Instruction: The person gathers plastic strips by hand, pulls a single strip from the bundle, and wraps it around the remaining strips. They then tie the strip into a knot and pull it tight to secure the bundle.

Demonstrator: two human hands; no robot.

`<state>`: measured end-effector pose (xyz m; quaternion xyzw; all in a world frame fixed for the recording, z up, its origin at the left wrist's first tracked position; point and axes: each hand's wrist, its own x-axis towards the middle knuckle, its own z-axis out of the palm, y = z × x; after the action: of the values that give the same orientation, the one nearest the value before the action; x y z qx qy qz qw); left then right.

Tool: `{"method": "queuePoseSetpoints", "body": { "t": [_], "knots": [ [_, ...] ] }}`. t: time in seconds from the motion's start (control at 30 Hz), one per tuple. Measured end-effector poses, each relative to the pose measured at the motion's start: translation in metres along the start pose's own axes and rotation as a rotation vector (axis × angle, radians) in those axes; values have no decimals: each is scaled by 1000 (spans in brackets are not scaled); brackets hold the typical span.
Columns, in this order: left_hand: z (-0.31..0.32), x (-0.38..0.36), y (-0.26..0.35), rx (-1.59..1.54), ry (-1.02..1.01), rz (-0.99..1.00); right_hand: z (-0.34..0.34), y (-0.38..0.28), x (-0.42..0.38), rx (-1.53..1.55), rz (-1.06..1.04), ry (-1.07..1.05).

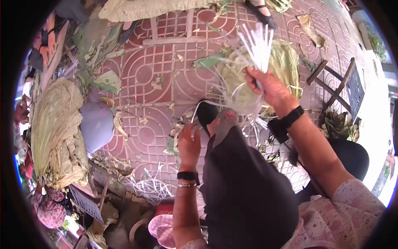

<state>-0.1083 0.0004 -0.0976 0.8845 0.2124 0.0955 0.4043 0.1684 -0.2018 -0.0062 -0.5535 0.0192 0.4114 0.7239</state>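
White and slender, a fanned bunch of strips (260, 45) in the right hand (265, 85), with fingers closed around its lower part, above a flattened bundle of pale yellow-green leaves (288, 62) on the patterned red floor (157, 93). Nearer and to the left, the left hand (190, 143), narrowed on the end of a single strip (195, 111), close beside a dark shoe (206, 113). On the right, a folding seat (338, 85); on the left, a large heap of dried leaves (58, 124) next to a pale lavender object (97, 126); at near left, a loose tangle of white strips (149, 186).
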Motion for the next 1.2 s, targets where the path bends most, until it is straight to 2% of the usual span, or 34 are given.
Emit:
{"method": "queuePoseSetpoints", "body": {
  "t": [0.03,0.07,0.13,0.2,0.27,0.33,0.4,0.47,0.5,0.57,0.6,0.7,0.8,0.83,0.87,0.93,1.07,1.17,1.2],
  "knots": [
    [7,-9,-6,40,24,-1,-1,-4,-1,-48,-72,50],
    [10,-22,-12,43,49,-89,-4,-12,-1,-82,-108,142],
    [6,-53,-43,123,85,-385,-26,-30,2,-126,-213,235],
    [-14,-95,-83,348,264,-531,-46,-49,1,-196,-324,239],
    [-40,-142,-132,439,350,-870,-64,-64,-2,-210,-313,273],
    [-67,-193,-183,601,368,-943,-84,-67,-4,-192,-280,277],
    [-93,-209,-197,506,258,-1292,-87,-62,-5,-155,-235,277],
    [-94,-242,-242,481,348,-1271,-88,-52,-9,-110,-185,279],
    [-98,-243,-248,436,290,-1293,-87,-45,-9,-97,-170,275],
    [-86,-257,-287,198,357,-1355,-72,-36,-11,-100,-151,286],
    [-79,-256,-288,177,393,-1350,-63,-34,-11,-115,-142,285],
    [-75,-232,-275,357,256,-1466,-41,-30,-10,-178,-126,256],
    [-57,-218,-267,246,315,-1412,-21,-29,-9,-219,-107,236],
    [-54,-204,-238,456,316,-1191,-15,-29,-9,-236,-98,223],
    [-56,-182,-202,371,349,-1093,-8,-28,-10,-294,-120,208],
    [-54,-162,-172,468,286,-920,7,-24,-13,-409,-158,178],
    [-61,-135,-123,493,207,-790,18,-8,-11,-586,-181,55],
    [-72,-114,-105,311,256,-668,40,7,-15,-443,-65,-19],
    [-74,-99,-96,-141,301,-805,48,10,-17,-380,-4,-42]
  ]
}}
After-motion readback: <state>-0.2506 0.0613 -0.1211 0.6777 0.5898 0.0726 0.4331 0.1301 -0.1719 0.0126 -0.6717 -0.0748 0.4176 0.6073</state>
